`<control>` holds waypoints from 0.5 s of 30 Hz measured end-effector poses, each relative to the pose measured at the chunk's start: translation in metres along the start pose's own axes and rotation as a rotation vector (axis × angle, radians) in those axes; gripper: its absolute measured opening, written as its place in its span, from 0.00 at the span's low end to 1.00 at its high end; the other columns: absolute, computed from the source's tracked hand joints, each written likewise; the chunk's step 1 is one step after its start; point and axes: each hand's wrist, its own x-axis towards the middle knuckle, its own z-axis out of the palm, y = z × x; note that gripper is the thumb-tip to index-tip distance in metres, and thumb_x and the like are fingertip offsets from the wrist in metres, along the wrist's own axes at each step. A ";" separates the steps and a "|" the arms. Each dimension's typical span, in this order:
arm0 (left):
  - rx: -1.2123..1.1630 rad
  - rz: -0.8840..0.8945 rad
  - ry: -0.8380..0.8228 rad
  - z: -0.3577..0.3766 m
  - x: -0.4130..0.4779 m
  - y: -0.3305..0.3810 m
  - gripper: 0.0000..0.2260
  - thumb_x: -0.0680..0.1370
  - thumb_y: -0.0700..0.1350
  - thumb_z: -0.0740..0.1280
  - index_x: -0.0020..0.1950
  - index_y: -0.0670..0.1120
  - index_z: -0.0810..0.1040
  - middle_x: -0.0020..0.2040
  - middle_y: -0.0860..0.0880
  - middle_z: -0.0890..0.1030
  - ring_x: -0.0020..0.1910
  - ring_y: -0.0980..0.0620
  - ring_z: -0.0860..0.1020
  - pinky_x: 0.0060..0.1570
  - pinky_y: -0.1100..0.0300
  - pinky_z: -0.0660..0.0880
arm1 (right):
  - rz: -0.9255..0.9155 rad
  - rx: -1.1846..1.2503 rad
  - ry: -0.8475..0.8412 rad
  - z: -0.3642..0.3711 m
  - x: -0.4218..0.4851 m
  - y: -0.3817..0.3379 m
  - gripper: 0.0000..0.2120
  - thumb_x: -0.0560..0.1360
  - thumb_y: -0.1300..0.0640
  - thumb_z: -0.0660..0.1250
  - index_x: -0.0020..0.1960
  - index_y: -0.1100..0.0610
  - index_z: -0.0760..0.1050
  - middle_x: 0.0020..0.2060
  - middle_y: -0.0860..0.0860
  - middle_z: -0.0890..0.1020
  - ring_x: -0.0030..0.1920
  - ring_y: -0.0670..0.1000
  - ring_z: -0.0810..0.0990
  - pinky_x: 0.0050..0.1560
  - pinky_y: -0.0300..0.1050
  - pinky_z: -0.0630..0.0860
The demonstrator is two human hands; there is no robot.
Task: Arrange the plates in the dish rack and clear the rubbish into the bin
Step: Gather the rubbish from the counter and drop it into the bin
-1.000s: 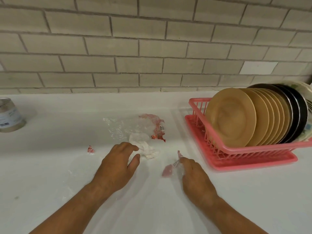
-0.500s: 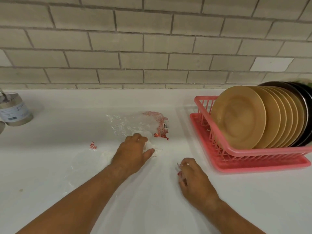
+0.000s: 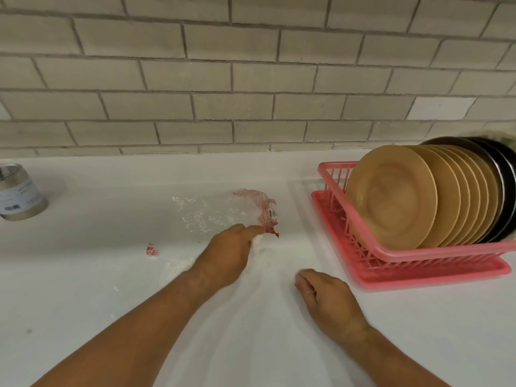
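Note:
Several tan plates (image 3: pixel 391 194) and dark plates (image 3: pixel 502 174) stand on edge in the pink dish rack (image 3: pixel 432 272) at the right. On the white counter, my left hand (image 3: pixel 231 252) curls round a crumpled white tissue (image 3: pixel 258 241), right beside a clear plastic wrapper with red print (image 3: pixel 223 210). A small red scrap (image 3: pixel 151 250) lies to the left of that hand. My right hand (image 3: pixel 324 297) is a closed fist near the rack's front corner; the small pink wrapper it closed over is hidden inside.
A metal tin (image 3: pixel 19 191) stands at the far left of the counter (image 3: pixel 111 289). A tiled wall (image 3: pixel 251 93) runs along the back. White crumbs or powder lie near my left wrist. No bin is in view.
My left hand slid forward and right and closed over the white tissue. My right hand curled shut round the small pink wrapper, which no longer shows.

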 end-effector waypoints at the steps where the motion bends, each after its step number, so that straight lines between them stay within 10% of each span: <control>1: -0.057 -0.007 0.018 -0.010 0.000 0.002 0.16 0.79 0.36 0.57 0.62 0.48 0.77 0.51 0.47 0.79 0.50 0.48 0.76 0.52 0.55 0.73 | 0.025 -0.034 0.000 0.000 0.002 -0.003 0.14 0.78 0.44 0.61 0.39 0.49 0.75 0.33 0.44 0.78 0.36 0.46 0.76 0.38 0.40 0.70; 7: -0.412 -0.246 0.141 -0.045 -0.002 0.007 0.17 0.78 0.34 0.53 0.45 0.50 0.78 0.38 0.48 0.78 0.34 0.51 0.78 0.34 0.62 0.76 | 0.081 -0.104 0.057 0.000 0.016 -0.025 0.27 0.78 0.44 0.59 0.26 0.54 0.57 0.21 0.48 0.62 0.26 0.50 0.64 0.31 0.45 0.63; 15: -0.328 -0.416 0.111 -0.071 -0.017 -0.015 0.09 0.73 0.46 0.68 0.50 0.58 0.74 0.54 0.56 0.72 0.39 0.59 0.75 0.30 0.68 0.68 | 0.074 0.072 -0.117 0.000 0.025 -0.046 0.23 0.80 0.45 0.58 0.31 0.57 0.65 0.25 0.48 0.69 0.26 0.48 0.65 0.30 0.42 0.68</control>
